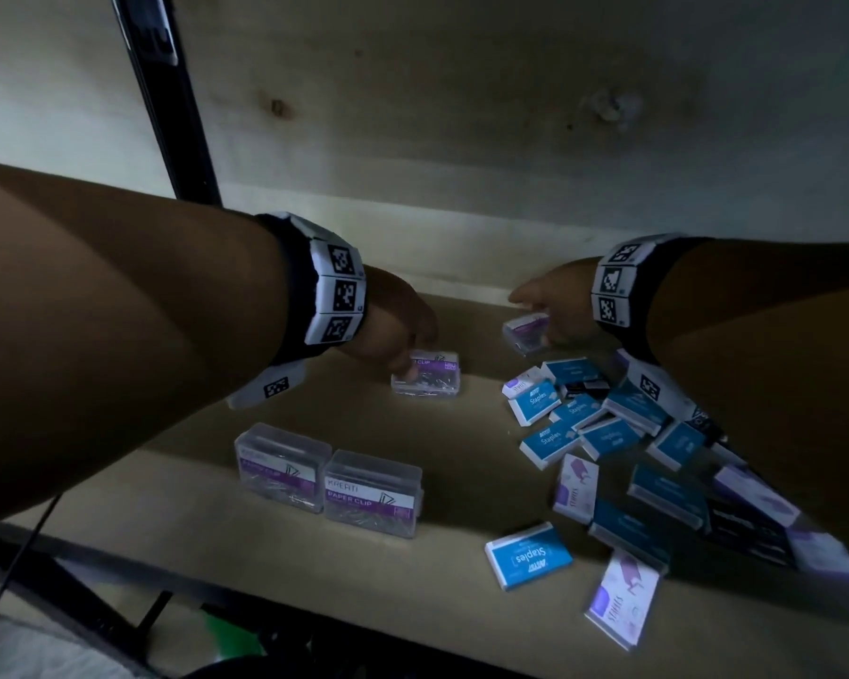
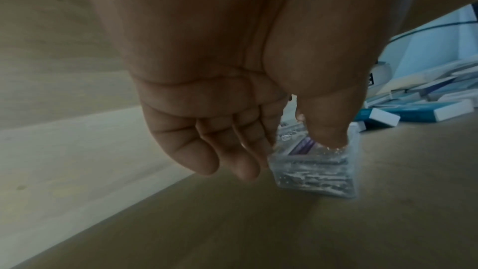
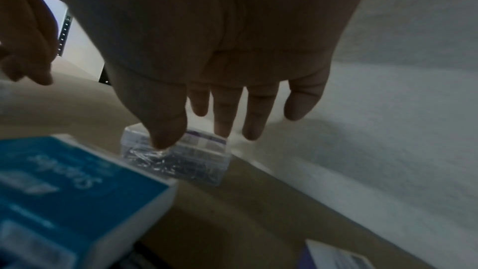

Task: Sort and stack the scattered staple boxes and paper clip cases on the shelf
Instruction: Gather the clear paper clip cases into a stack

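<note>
Deep on the wooden shelf [image 1: 344,414], my left hand [image 1: 408,357] pinches a clear paper clip case [image 1: 430,382] with a purple label. In the left wrist view the thumb [image 2: 327,132] sits on its top edge, fingers [image 2: 243,150] on the other side, and the case [image 2: 315,173] rests on the shelf. My right hand [image 1: 545,325] holds a second, tilted clear case [image 1: 525,333]; my thumb [image 3: 165,140] is on the near edge of this case [image 3: 181,161], my fingers [image 3: 225,124] reach its far edge. Two more paper clip cases [image 1: 283,468] [image 1: 371,492] stand side by side at the front.
A loose heap of blue staple boxes [image 1: 540,401] [image 3: 64,191] and white-purple ones [image 1: 577,487] covers the shelf's right side under my right forearm. Pale back panel [image 1: 461,139] close behind both hands. Black shelf upright [image 1: 167,90] at rear left. Front shelf edge runs below the cases.
</note>
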